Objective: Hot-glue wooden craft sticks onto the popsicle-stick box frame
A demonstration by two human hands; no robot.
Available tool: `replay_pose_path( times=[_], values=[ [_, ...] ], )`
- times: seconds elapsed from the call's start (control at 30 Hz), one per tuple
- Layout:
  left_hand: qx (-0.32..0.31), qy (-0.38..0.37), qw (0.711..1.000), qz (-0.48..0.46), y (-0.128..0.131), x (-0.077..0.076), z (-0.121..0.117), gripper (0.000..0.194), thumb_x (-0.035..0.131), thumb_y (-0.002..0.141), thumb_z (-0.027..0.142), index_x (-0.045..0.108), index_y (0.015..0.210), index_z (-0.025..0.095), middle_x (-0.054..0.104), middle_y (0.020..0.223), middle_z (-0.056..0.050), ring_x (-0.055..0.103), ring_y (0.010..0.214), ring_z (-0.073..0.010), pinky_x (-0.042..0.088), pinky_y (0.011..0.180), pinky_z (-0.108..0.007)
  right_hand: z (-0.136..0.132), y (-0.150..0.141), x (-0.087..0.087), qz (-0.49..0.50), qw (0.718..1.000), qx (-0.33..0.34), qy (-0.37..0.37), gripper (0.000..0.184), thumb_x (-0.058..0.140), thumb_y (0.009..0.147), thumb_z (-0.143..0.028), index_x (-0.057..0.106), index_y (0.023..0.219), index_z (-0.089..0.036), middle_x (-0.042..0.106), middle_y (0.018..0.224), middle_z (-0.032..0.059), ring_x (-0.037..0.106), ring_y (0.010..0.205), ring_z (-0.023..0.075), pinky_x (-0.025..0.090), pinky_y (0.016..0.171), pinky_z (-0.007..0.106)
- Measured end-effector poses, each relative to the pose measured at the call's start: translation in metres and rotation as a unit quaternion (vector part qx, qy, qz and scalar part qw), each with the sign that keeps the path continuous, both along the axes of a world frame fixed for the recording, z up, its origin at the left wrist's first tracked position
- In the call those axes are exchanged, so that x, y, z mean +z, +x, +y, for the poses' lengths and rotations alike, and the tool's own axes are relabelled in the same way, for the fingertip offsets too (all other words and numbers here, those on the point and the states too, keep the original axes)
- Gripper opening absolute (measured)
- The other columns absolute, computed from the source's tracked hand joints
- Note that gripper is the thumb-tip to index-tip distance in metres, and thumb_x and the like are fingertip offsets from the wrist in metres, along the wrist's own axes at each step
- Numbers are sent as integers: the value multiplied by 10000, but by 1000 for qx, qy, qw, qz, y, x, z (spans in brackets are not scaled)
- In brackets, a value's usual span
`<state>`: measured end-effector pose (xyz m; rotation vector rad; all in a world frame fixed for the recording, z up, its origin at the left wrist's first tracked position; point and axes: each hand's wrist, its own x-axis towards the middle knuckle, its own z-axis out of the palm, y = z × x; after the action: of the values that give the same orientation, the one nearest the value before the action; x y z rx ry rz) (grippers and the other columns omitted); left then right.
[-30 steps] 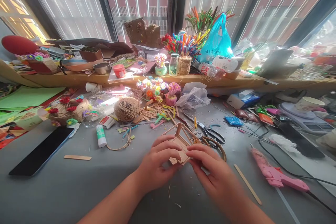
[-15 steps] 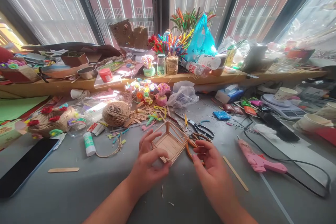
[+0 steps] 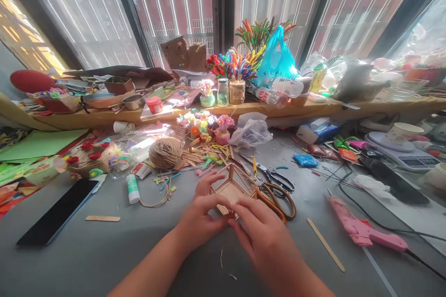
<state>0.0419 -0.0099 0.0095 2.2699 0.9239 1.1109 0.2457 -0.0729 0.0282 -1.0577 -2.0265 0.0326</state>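
Note:
A small open box frame (image 3: 234, 191) of thin wooden sticks with a flat wooden base is tilted above the grey table. My left hand (image 3: 202, 206) grips its near left corner between thumb and fingers. At that same near corner my right hand (image 3: 259, 229) pinches with thumb and forefinger, partly covering the corner. Whether a small piece sits between the right fingertips is hidden. Just beyond the frame lie scissors with orange-brown handles (image 3: 278, 199) and black-handled pliers (image 3: 278, 180).
A pink glue gun (image 3: 365, 227) with a cable lies right, near a loose craft stick (image 3: 325, 243). Another craft stick (image 3: 102, 218), a phone (image 3: 59, 213) and a glue stick (image 3: 132, 189) lie left. Behind are a twine ball (image 3: 165, 152) and a crowded ledge (image 3: 209, 113).
My right hand has moved left onto the near corner of the box frame. The view has shifted, so the table things appear further right.

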Motion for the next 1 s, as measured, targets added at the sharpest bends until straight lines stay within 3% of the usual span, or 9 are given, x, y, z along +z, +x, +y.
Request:
replay_pose_path(
  times=[0.1, 0.2, 0.33, 0.4, 0.5, 0.63, 0.8, 1.0],
  values=[
    [11, -7, 1000, -12, 2, -5, -1, 248, 870, 851, 235, 729, 1053, 266, 508, 1584, -106, 411, 1557, -348, 356, 1292, -599, 7, -2, 2, 25, 999, 4, -48, 154, 552, 1058, -135, 666, 1140, -196, 749, 1063, 119, 753, 929, 267, 637, 761, 384],
    [37, -2, 997, -61, 5, -14, -3, 606, 875, 808, 254, 572, 1332, 270, 459, 1614, -156, 395, 1573, -353, 368, 1282, -612, 11, -1, 5, 38, 993, 12, -110, 153, 541, 1052, -148, 636, 959, -224, 716, 958, 69, 727, 826, 222, 613, 716, 337],
    [66, 1, 993, -93, 8, -23, -9, 875, 850, 844, 341, 357, 1566, 293, 360, 1677, -179, 274, 1636, -379, 292, 1308, -649, 13, 1, 7, 22, 987, 29, -157, 177, 530, 1045, -150, 618, 919, -238, 709, 937, 52, 704, 784, 203, 598, 698, 316],
    [75, -44, 993, -83, 7, -26, -13, 1032, 882, 820, 410, 253, 1629, 291, 319, 1707, -199, 271, 1635, -410, 307, 1299, -658, 13, 1, 5, 32, 988, 23, -150, 169, 527, 1052, -159, 618, 933, -238, 713, 961, 61, 706, 799, 205, 597, 717, 322],
    [97, -141, 982, -77, 7, -30, -18, 1180, 948, 741, 473, 205, 1638, 287, 386, 1670, -217, 416, 1559, -425, 395, 1252, -646, 11, 0, 2, 36, 990, 24, -136, 157, 532, 1061, -162, 615, 956, -243, 709, 970, 60, 706, 817, 204, 588, 735, 317],
    [108, -175, 972, -117, 9, -32, -20, 997, 932, 775, 477, 328, 1551, 315, 523, 1554, -161, 534, 1469, -365, 457, 1216, -586, 10, -4, -3, 34, 990, 20, -132, 153, 513, 1084, -171, 598, 983, -248, 701, 990, 61, 702, 843, 209, 565, 753, 322],
    [65, -123, 982, -127, 9, -31, -17, 455, 858, 865, 471, 645, 1226, 294, 445, 1579, -101, 487, 1501, -350, 437, 1232, -527, 10, -12, -6, 25, 992, 12, -125, 187, 442, 1104, -160, 583, 1017, -248, 700, 1027, 76, 697, 919, 251, 526, 789, 362],
    [64, -158, 979, -116, 9, -26, -16, 395, 857, 855, 473, 666, 1136, 271, 448, 1548, -108, 488, 1483, -356, 422, 1234, -518, 13, -9, -8, 4, 993, 26, -117, 200, 444, 1118, -192, 561, 968, -253, 691, 949, 47, 682, 819, 230, 518, 734, 339]
  ],
)
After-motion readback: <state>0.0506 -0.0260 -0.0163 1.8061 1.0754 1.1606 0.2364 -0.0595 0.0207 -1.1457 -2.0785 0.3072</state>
